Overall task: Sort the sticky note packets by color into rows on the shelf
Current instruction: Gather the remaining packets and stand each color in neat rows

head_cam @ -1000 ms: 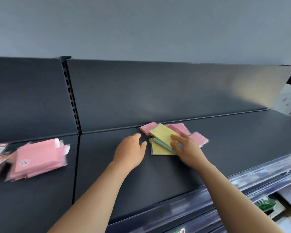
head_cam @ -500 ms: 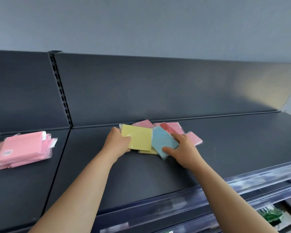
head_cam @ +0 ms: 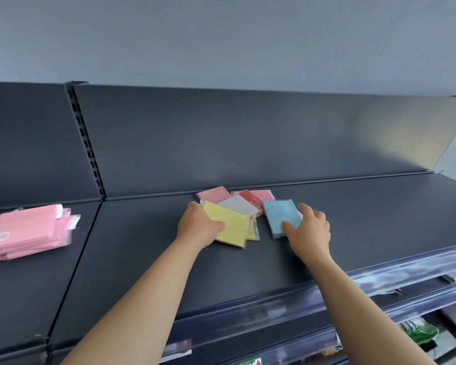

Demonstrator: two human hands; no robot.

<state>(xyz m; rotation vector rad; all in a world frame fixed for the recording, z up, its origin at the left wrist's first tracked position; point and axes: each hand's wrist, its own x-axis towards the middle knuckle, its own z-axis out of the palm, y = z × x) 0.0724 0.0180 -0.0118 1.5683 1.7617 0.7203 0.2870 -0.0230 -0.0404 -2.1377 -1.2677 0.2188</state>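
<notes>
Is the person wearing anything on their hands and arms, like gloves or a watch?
No. The left hand and right hand wear no gloves, rings or watch. The left forearm and right forearm are bare too, with no sleeve showing in view.

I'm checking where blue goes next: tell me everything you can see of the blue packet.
The blue packet is a flat light-blue rectangle in a clear glossy wrapper. It lies askew on the dark shelf, just right of the mixed pile, its far left corner beside a red packet. The right hand holds its near right part, thumb on top.
</notes>
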